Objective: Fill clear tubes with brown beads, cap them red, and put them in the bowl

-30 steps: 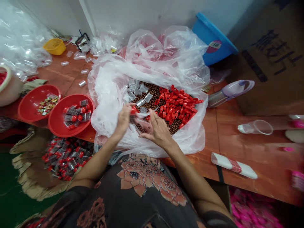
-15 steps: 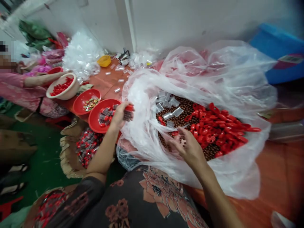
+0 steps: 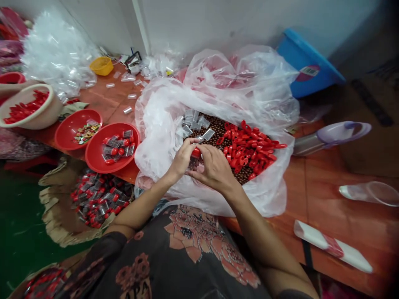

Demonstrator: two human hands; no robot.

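In the head view, the two hands are now close together above the open plastic bag. Half a second before, the left hand was out over the red bowl and the right hand was apart from it, spread above the beads. Now the left hand (image 3: 183,158) and the right hand (image 3: 215,167) almost touch, and both are closed around a small clear sleeve with a red cap (image 3: 195,153), which is mostly hidden by the fingers. Both wrists bend inward, and the forearms come up from the lower edge of the view and make a narrow V shape.

Just beyond the hands, the plastic bag (image 3: 158,124) lies open and holds many brown beads (image 3: 215,128), a heap of red plastic caps (image 3: 249,148) and a group of clear sleeves (image 3: 195,120). To the left of the hands is a red bowl (image 3: 112,147) with capped sleeves, and behind it is a second red bowl (image 3: 77,129) with small colored pieces. Below the left forearm, a torn cardboard box (image 3: 54,207) holds more capped sleeves (image 3: 99,199). Farther ahead of the hands, a blue basin (image 3: 308,62) stands beyond the bag. To the right of the hands, on the orange table (image 3: 314,195), lies a white and red paper roll (image 3: 332,247).
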